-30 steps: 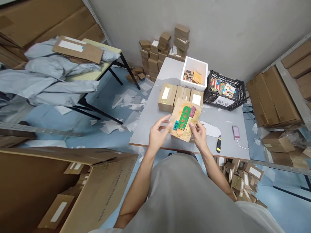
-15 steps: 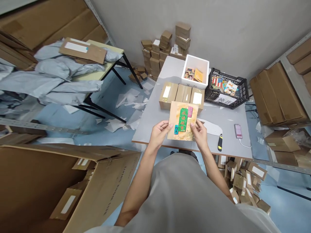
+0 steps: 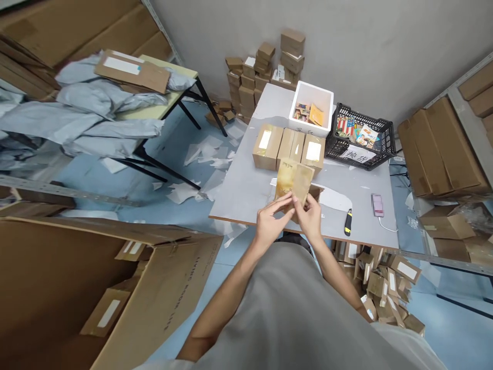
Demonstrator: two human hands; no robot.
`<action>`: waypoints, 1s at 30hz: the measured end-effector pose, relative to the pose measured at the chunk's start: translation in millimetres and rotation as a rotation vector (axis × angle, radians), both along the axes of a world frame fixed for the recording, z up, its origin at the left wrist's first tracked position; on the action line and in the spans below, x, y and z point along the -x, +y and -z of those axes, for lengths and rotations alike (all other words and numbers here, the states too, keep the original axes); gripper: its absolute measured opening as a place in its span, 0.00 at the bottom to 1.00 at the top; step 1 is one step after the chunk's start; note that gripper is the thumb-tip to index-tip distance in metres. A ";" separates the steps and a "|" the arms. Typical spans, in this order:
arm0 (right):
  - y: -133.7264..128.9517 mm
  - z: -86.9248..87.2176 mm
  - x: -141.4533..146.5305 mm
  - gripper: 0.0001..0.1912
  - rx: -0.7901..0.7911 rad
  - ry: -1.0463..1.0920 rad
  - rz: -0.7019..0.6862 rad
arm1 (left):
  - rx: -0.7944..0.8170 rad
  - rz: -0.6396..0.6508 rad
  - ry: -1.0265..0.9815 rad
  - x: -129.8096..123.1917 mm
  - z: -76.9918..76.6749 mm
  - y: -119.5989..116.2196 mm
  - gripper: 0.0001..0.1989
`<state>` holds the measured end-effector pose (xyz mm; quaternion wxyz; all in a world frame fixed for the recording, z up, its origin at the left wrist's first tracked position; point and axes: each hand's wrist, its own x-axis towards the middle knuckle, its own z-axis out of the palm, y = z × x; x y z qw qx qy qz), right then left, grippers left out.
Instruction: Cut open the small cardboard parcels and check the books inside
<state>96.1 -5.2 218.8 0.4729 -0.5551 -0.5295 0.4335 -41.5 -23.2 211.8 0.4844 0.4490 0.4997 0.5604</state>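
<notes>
A yellowish booklet (image 3: 295,177) is held up over the front part of the grey table (image 3: 239,180), its green title panel out of view. My left hand (image 3: 272,218) pinches its lower edge, fingertips near its middle. Closed on the lower right part of the same booklet is my right hand (image 3: 309,216). Just beyond it stand brown cartons with white labels (image 3: 268,146). Part of a brown piece shows behind my right fingers; what it is I cannot tell.
On the table are a white foam box (image 3: 311,105), a black crate (image 3: 360,139) of booklets, a yellow-black cutter (image 3: 348,222) and a phone (image 3: 377,205) on a cable. A big open carton (image 3: 165,298) stands at left; small boxes (image 3: 385,288) lie below right.
The booklet has been turned so its green title panel no longer shows. My left hand has moved right, close beside my right hand, at the lower edge.
</notes>
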 end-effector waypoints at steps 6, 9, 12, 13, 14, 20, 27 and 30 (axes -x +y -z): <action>2.3 -7.6 -18.5 0.35 0.164 0.274 -0.094 | 0.104 -0.222 -0.072 52.9 21.1 21.3 0.37; -0.7 -11.7 -20.3 0.35 0.171 0.281 -0.105 | 0.222 -0.025 -0.243 61.8 24.7 23.9 0.38; 0.5 -12.0 -21.0 0.36 0.194 0.274 -0.118 | 0.286 0.113 -0.340 57.3 22.5 21.2 0.35; 1.3 -11.3 -21.4 0.37 0.199 0.275 -0.120 | 0.295 0.124 -0.349 55.1 21.6 20.5 0.34; 2.0 -10.2 -22.0 0.37 0.201 0.277 -0.121 | 0.302 0.125 -0.352 53.2 21.2 20.2 0.33; 3.8 -1.5 -27.2 0.39 0.115 0.154 -0.040 | 0.308 0.036 -0.364 47.7 25.4 23.0 0.34; -2.7 -3.0 -16.4 0.37 0.039 -0.159 -0.021 | 0.136 -0.281 -0.151 25.4 18.9 21.8 0.33; -6.3 -4.0 0.9 0.34 0.049 -0.118 -0.107 | -0.005 -0.240 0.022 7.3 12.4 12.7 0.21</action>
